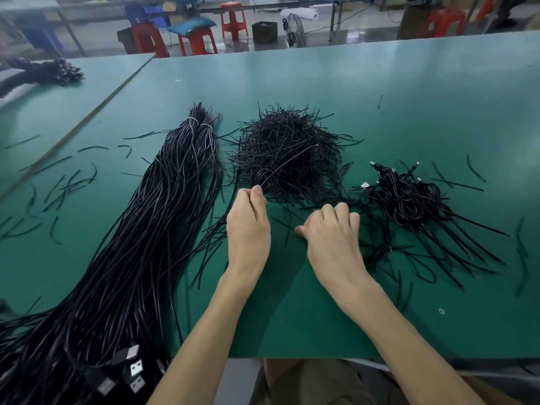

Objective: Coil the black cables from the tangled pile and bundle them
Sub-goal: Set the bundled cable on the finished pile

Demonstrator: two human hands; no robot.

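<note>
Your left hand pinches one thin black tie from the tangled pile of short black ties; your right hand, fingers curled together, rests on the green desk between long black cables and coiled black cables.

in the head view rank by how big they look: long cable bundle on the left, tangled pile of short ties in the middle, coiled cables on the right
1. long cable bundle, though nearness to the camera enlarges it
2. tangled pile of short ties
3. coiled cables
</note>
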